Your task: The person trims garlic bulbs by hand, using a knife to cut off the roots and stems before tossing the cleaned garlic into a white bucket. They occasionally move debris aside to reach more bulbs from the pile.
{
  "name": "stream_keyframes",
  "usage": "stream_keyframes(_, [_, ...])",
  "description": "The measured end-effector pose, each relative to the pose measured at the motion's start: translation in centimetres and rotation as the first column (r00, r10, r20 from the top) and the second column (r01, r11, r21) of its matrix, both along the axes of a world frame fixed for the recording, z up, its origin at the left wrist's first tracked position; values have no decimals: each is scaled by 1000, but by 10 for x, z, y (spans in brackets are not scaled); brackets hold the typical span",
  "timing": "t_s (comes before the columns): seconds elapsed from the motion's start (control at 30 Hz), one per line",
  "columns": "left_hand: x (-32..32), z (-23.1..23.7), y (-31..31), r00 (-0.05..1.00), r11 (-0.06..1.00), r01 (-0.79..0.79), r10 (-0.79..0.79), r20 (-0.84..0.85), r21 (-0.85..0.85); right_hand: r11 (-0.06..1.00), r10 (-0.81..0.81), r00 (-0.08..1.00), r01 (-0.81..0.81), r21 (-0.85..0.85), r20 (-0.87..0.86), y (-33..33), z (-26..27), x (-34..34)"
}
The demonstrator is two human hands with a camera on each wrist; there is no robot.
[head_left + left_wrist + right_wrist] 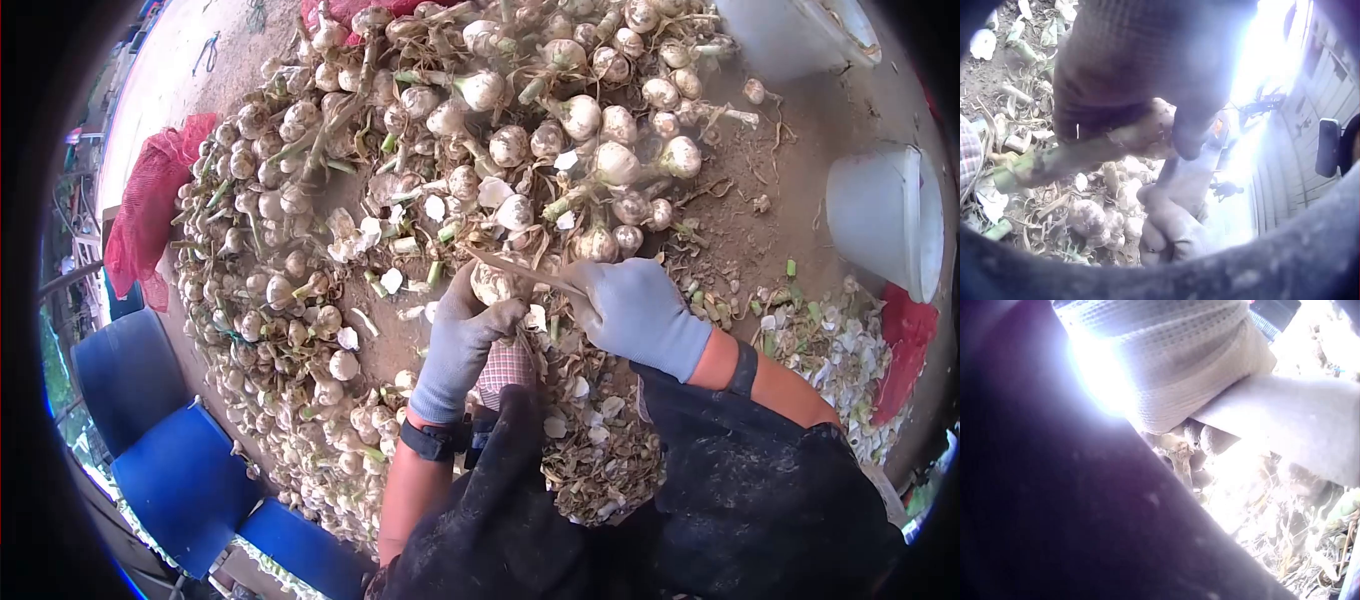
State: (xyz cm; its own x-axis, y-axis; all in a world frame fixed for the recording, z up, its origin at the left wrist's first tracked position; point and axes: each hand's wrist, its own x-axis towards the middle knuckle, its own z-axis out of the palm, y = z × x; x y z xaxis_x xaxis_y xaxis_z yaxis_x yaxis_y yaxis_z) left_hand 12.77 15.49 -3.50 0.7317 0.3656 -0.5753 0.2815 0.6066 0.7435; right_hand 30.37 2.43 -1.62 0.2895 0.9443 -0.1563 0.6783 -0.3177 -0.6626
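In the head view the gloved left hand (pixel 462 335) grips a garlic bulb (pixel 497 283) near the middle of the picture. The gloved right hand (pixel 640 312) holds a knife (pixel 528 270), its blade lying across the top of that bulb. From the left wrist, the left hand (pixel 1141 69) has its fingers round the bulb, and a thick green stem (pixel 1066 161) points down and left. The right wrist view shows the right hand (pixel 1191 362) curled above a broad pale blade (pixel 1291 419), blurred by glare.
Many garlic bulbs (pixel 270 205) with stems cover the ground ahead and to the left. Blue containers (pixel 185 485) stand at the lower left, white buckets (pixel 875 215) at the right. Peelings (pixel 600 450) lie below the hands; a red mesh bag (pixel 155 205) is at the left.
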Motion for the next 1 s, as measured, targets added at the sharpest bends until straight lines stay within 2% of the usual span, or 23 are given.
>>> stream_keyframes(0.07, [-2,7,-5,999,999,-39,40,-23,27,967,109,967,-157,202,230,1,-2,0])
stream_keyframes(0.13, [-12,0,-6,994,978,73,-55,-96,194,954,149,956,-205,217,252,3,5,0])
stream_keyframes(0.17, [-15,2,-2,962,939,197,-129,-241,281,942,162,943,-235,238,291,5,8,-2])
stream_keyframes(0.2, [-17,3,-3,960,940,199,-130,-246,278,927,174,926,-269,263,334,7,10,-1])
stream_keyframes(0.27, [-18,3,-10,976,965,28,30,-215,262,923,204,912,-301,241,356,10,14,-2])
stream_keyframes(0.3, [-12,3,-19,987,941,-80,121,-107,329,921,198,913,-299,252,357,10,14,-2])
stream_keyframes(0.33, [-14,3,-18,987,941,-81,122,-109,327,918,192,912,-298,263,361,10,14,-3])
stream_keyframes(0.4, [-12,11,-14,971,916,131,-42,-234,379,912,181,927,-283,298,328,11,9,-2])
stream_keyframes(0.47, [5,36,-19,965,883,164,-51,-257,439,905,162,941,-262,336,297,13,-15,5])
stream_keyframes(0.5, [14,48,-19,958,846,196,-57,-280,497,984,122,934,-158,82,335,12,-44,14])
stream_keyframes(0.53, [14,50,-17,958,844,204,-69,-278,496,984,89,922,-21,-178,378,6,-58,20])
stream_keyframes(0.57, [10,52,-13,967,839,177,-53,-248,514,984,93,922,-29,-173,375,1,-45,17])
stream_keyframes(0.63, [13,51,0,987,814,103,-11,-162,572,989,-141,979,146,-26,149,-10,-17,15])
stream_keyframes(0.67, [11,53,3,991,809,94,-20,-133,581,992,-109,994,109,-60,-1,-10,-9,4])
stream_keyframes(0.7, [12,46,7,989,498,148,-69,-131,855,992,-95,990,84,-99,-103,-5,-8,-4])
stream_keyframes(0.73, [15,41,8,988,261,151,-35,-147,953,988,-79,975,48,-148,-208,-1,-6,-10])
stream_keyframes(0.77, [10,33,6,972,269,226,9,-237,936,979,-109,929,38,-202,-354,3,1,-8])
stream_keyframes(0.8, [7,28,4,945,277,298,46,-323,913,978,-106,929,33,-208,-354,1,1,-9])
stream_keyframes(0.83, [8,30,-3,966,677,152,52,-253,720,972,-61,955,-10,-233,-292,0,0,-10])
stream_keyframes(0.87, [6,23,-10,989,848,-128,149,1,514,966,-10,972,-51,-255,-233,1,-2,-13])
stream_keyframes(0.93, [-2,26,-12,944,941,-329,330,8,84,983,22,978,-59,-175,-207,3,-7,-21])
stream_keyframes(0.97, [-15,8,-3,946,946,-324,324,12,2,997,25,984,-36,-61,-175,6,-1,-20])
stream_keyframes(1.0, [-26,-8,0,913,891,-364,399,87,-270,999,22,989,-15,50,-143,8,7,-19])
